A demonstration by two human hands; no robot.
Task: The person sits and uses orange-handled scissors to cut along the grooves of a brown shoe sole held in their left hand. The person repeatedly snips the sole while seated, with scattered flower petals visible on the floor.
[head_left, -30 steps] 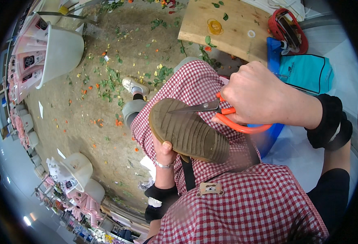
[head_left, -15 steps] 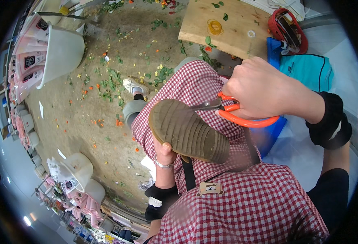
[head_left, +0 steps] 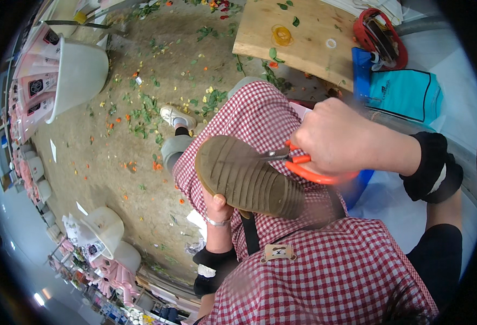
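In my left hand [head_left: 217, 208] is a shoe, its ridged brown sole [head_left: 244, 176] turned up over my lap. My thumb presses on the sole's near edge, and the other fingers are hidden beneath. My right hand [head_left: 330, 138] is closed round the orange handles of a pair of scissors [head_left: 317, 175]. The metal blades point left and lie over the sole, at or just above its grooves; I cannot tell if they touch it. A red-and-white checked apron [head_left: 330, 265] covers my lap under the shoe.
Leaves and petals litter the floor [head_left: 103, 173]. Ahead, a wooden board [head_left: 314, 32] bears yellow rubber bands [head_left: 282, 36]. Right of it are a red basket [head_left: 400, 51] and a turquoise bag [head_left: 404, 95]. White bins [head_left: 84, 76] stand at left. A foot in a white shoe [head_left: 176, 116] rests on the floor.
My right hand has come slightly nearer to me with the scissors, and the handles have dipped. My left hand keeps the shoe in nearly the same place.
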